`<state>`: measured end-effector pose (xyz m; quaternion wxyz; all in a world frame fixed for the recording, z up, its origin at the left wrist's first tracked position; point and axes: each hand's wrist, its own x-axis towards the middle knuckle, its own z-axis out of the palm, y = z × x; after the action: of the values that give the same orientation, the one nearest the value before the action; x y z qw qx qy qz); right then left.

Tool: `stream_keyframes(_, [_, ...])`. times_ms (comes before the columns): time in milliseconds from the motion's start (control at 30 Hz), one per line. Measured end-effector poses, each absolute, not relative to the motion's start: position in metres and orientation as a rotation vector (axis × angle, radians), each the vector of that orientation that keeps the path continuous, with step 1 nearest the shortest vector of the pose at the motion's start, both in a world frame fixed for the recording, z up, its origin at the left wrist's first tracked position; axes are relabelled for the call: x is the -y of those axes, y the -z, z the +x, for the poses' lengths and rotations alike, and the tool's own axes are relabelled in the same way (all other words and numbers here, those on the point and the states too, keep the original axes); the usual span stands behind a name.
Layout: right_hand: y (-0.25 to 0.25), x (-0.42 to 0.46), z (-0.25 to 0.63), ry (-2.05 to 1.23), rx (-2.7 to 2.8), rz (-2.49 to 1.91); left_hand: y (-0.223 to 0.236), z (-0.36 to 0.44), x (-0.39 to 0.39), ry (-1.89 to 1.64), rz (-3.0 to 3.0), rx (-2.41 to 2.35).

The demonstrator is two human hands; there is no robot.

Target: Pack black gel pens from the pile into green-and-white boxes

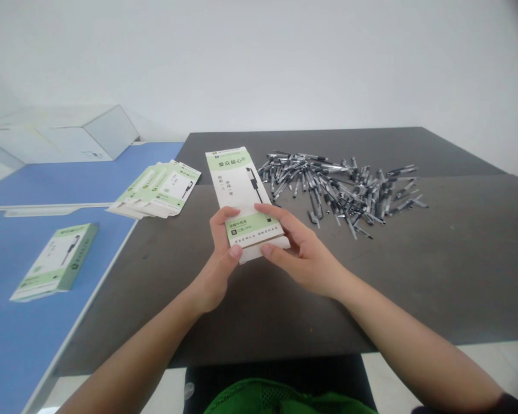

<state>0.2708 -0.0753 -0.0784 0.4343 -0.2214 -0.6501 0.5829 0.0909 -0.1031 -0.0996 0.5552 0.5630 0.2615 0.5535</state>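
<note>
Blue flat table [56, 184] runs along the left side. At its far end sits a big white cardboard box [64, 135]. Closer in, a shut green and white paper pen box [54, 261] lies on the blue top. Next to the blue table is a dark grey table [414, 276]. Near its left edge, some flat green and white paper boxes [155, 190] lie fanned out in a row. In the middle, a long green and white paper box [237, 190] sits over the grey table, in front of the person. The left hand [218, 270] is closed around one side of its near end, and the right hand [302, 250] grips the other side. Just right of the long box, a messy pile of black and silver pens [341, 190] lies on the grey table.
</note>
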Motion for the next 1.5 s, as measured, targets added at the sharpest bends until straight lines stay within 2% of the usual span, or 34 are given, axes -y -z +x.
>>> stream_keyframes(833, [0.076,0.071,0.273,-1.574,1.514,-0.552,0.081,0.087,0.103,-1.14,1.61,-0.676])
stream_keyframes(1133, [0.077,0.067,0.274,-1.528,1.55,-0.547,0.082,0.08,0.101,-1.147,1.56,-0.862])
stream_keyframes(1400, [0.09,0.059,0.271,-1.673,1.413,-0.519,0.087,0.072,0.088,-1.191,1.765,-1.2])
stream_keyframes(1500, [0.094,0.056,0.271,-1.721,1.307,-0.508,0.085,0.077,0.089,-1.228,1.678,-1.129])
